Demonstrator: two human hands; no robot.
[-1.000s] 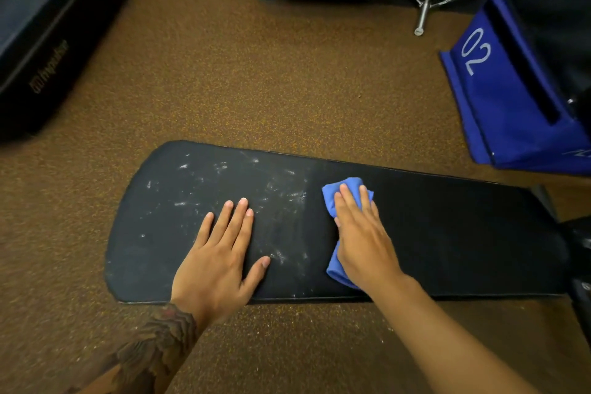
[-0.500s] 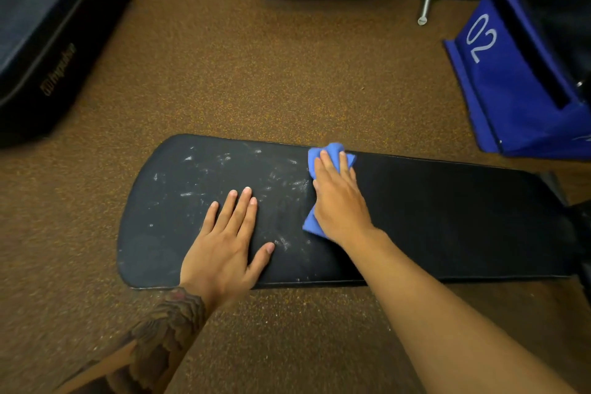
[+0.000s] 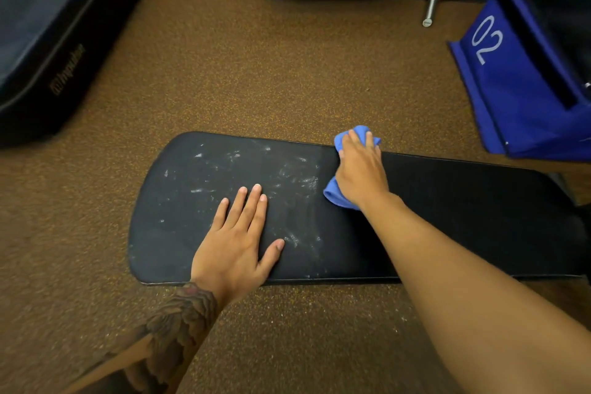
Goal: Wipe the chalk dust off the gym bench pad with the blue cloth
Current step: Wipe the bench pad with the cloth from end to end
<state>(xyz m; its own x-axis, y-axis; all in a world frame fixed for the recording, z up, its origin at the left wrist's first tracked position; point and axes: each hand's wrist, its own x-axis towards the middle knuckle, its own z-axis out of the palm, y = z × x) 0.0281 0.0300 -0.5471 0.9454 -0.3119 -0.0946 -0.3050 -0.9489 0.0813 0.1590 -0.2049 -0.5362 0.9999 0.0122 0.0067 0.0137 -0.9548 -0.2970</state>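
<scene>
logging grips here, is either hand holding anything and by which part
The right hand presses the blue cloth onto the bench pad, palm over its middle, ends sticking out. The left hand lies flat on the pad, holding nothing.

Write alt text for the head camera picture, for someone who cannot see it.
A person's right hand presses a blue cloth at the far edge of a black bench pad, while the left hand rests flat on it. White chalk dust smears the pad's left part; the right part looks clean.
</scene>
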